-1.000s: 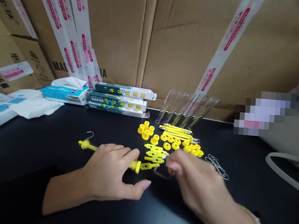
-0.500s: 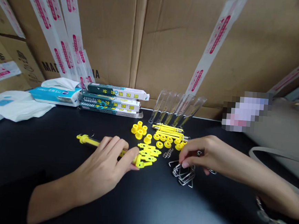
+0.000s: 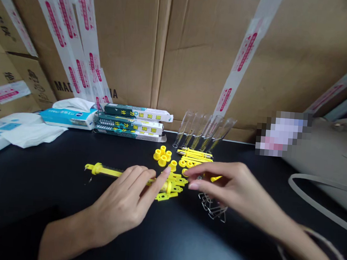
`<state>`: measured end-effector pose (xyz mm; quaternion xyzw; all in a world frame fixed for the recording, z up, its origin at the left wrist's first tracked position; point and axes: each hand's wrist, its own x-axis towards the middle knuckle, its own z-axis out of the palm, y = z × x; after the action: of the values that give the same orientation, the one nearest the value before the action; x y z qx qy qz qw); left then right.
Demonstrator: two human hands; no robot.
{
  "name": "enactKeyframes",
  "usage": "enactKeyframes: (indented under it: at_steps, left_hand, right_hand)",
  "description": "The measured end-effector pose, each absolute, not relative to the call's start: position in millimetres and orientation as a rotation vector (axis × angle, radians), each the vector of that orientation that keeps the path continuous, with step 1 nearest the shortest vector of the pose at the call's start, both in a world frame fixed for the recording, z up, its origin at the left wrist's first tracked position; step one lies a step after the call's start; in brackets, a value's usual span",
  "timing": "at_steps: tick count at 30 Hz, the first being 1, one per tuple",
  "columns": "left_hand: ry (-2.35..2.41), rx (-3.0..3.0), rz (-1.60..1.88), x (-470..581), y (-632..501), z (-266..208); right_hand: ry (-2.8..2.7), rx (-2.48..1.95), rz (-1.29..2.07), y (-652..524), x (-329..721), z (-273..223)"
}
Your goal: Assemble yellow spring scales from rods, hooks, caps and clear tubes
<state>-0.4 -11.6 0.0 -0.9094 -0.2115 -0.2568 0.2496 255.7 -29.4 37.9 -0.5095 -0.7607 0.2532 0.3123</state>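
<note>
My left hand (image 3: 126, 196) is wrapped around a yellow spring scale (image 3: 107, 171) with a clear tube. Its far-left end carries a small metal hook, and the near-right end sticks out past my thumb side. The left index finger lies stretched along it. To the right, my right hand (image 3: 214, 179) hovers over the small parts, thumb and index apart, with nothing visible between them. Bent wire hooks (image 3: 212, 209) lie in a pile beneath this hand. Flat yellow plastic pieces (image 3: 177, 182) sit between the hands, partly covered by the scale's end.
Behind the hands are yellow flanged caps (image 3: 162, 160), yellow rods (image 3: 194, 152) and clear tubes (image 3: 196, 129). Printed cartons (image 3: 132, 122) are stacked beside a blue tissue pack (image 3: 69, 117). A large cardboard box (image 3: 132, 42) stands at the back, and a bag (image 3: 331, 146) at right.
My right hand has left the wire hook pile and moved left and up toward the yellow pieces, its fingers parting. My left index finger has straightened along the spring scale.
</note>
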Motion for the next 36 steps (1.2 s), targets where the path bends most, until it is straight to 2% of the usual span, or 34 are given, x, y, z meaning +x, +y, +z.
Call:
enactKeyframes:
  at_steps: [7,17,21,25,36]
  left_hand:
    - [-0.438,-2.434,-0.776,1.1,-13.2,2.0]
    - [-0.654,-2.455,-0.723,-2.0,-4.8,-3.4]
    - [-0.669,-2.496,-0.643,-3.3,-5.0,-4.7]
    - [-0.669,-2.506,-0.645,-4.8,-5.4,-4.2]
    - [-0.708,-2.527,-0.649,-5.5,-5.1,-2.0]
  right_hand:
    - [-1.757,-1.190,0.990,-48.8,206.5,9.3]
    - [-1.587,-1.225,0.946,-40.3,220.4,-0.8]
    - [-1.630,-1.202,0.989,-36.9,223.8,-3.7]
    - [-1.719,-1.249,0.867,-35.5,225.7,-3.4]
    - [-1.781,-1.345,0.819,-38.2,223.3,0.5]
